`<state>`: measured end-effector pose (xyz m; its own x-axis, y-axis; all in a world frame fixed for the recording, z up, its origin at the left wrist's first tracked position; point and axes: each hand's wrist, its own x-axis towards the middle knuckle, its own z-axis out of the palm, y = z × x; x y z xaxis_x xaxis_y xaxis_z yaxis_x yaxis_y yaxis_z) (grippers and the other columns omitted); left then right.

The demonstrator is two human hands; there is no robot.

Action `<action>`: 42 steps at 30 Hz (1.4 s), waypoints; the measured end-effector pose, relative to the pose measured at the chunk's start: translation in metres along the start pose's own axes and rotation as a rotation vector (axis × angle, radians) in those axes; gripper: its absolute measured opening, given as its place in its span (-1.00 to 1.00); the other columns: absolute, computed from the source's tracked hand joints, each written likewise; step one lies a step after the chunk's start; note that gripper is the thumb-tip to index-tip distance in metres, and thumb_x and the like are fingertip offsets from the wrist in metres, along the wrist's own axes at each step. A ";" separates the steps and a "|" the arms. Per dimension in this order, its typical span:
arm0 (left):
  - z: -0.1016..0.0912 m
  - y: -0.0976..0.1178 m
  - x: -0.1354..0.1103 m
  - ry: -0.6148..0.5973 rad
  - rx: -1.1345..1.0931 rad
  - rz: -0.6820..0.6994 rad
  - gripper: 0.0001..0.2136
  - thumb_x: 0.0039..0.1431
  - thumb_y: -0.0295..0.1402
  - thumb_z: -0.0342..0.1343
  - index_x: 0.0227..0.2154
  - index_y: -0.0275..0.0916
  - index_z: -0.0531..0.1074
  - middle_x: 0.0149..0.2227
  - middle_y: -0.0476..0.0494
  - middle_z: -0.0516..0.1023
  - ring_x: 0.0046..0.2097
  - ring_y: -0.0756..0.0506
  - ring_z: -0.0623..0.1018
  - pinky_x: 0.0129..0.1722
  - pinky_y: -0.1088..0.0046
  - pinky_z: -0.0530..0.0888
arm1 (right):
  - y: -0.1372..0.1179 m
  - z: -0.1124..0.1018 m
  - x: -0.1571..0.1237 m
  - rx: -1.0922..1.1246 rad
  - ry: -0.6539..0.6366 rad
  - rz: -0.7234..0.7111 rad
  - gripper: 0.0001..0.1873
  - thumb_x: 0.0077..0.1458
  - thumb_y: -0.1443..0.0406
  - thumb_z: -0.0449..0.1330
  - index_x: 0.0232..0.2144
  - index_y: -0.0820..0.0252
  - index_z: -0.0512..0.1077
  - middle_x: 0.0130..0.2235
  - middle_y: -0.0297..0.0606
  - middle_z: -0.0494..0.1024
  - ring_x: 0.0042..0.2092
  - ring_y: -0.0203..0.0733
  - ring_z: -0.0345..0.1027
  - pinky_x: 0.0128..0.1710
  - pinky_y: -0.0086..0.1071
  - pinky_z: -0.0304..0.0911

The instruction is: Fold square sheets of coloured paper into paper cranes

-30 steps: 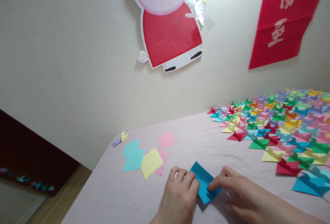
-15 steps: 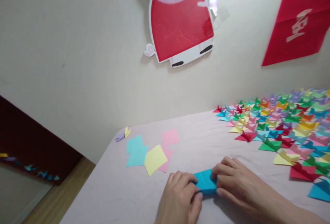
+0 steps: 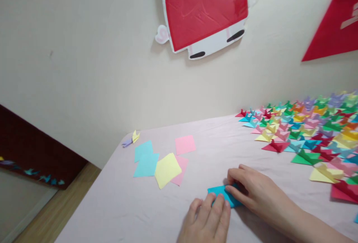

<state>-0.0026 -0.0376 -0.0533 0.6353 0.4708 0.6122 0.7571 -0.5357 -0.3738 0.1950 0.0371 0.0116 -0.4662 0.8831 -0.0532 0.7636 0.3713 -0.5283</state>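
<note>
A folded strip of blue origami paper (image 3: 219, 190) lies on the pale sheet near the bottom centre. My left hand (image 3: 208, 218) rests on its near left part, with the fingers stretched out and pressing down on it. Thumb and index finger of my right hand (image 3: 253, 188) pinch the strip's right end, and that end is partly hidden under the hand. Left of the hands lie loose paper squares: a yellow sheet (image 3: 168, 170), two light blue sheets (image 3: 147, 165) and two pink ones (image 3: 185, 145).
Rows of many-coloured folded paper birds (image 3: 304, 135) cover the right side of the bed-like surface (image 3: 134, 209). A yellow paper bird (image 3: 135, 136) and a purple one (image 3: 127, 143) sit at the far left corner. A red-and-white cartoon cutout (image 3: 205, 12) hangs on the wall behind.
My left hand has gone from gripping the strip's left end to lying flat on its near edge. My right hand has turned and now pinches the right end. The view has shifted slightly.
</note>
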 end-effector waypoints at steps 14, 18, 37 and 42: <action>0.004 0.001 0.002 0.032 -0.003 -0.043 -0.78 0.34 -0.38 0.05 -0.01 -0.17 0.48 0.12 -0.12 0.50 0.22 -0.14 0.36 0.27 0.24 0.15 | 0.008 0.008 0.003 0.014 0.012 -0.031 -0.83 0.19 0.30 0.07 -0.39 0.12 0.44 -0.35 -0.21 0.52 -0.28 -0.08 0.44 -0.30 -0.32 0.25; 0.005 0.001 0.001 0.033 -0.009 -0.045 -0.79 0.34 -0.36 0.06 -0.03 -0.17 0.50 0.14 -0.12 0.48 0.23 -0.15 0.35 0.26 0.25 0.16 | 0.009 0.009 0.003 0.016 0.021 -0.032 -0.83 0.19 0.30 0.06 -0.40 0.11 0.44 -0.35 -0.22 0.52 -0.30 -0.10 0.44 -0.31 -0.33 0.25; 0.003 -0.002 0.003 -0.004 -0.037 -0.016 -0.83 0.32 -0.36 0.08 -0.09 -0.16 0.49 0.13 -0.13 0.49 0.13 -0.16 0.42 0.18 0.21 0.21 | 0.010 0.015 0.001 -0.096 0.065 -0.097 -0.82 0.21 0.35 0.05 -0.41 0.13 0.40 -0.39 -0.25 0.52 -0.29 -0.08 0.40 -0.34 -0.34 0.20; 0.000 -0.004 0.008 0.003 -0.084 -0.024 -0.84 0.34 -0.38 0.04 -0.12 -0.17 0.50 0.08 -0.12 0.52 0.03 -0.12 0.47 0.13 0.23 0.23 | 0.004 0.011 -0.003 -0.026 0.070 -0.084 -0.86 0.18 0.35 0.06 -0.33 0.11 0.42 -0.32 -0.25 0.54 -0.23 -0.07 0.39 -0.27 -0.30 0.22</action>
<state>-0.0004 -0.0318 -0.0471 0.6165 0.4820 0.6225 0.7566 -0.5816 -0.2990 0.1944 0.0327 0.0007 -0.4972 0.8662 0.0500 0.7350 0.4511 -0.5062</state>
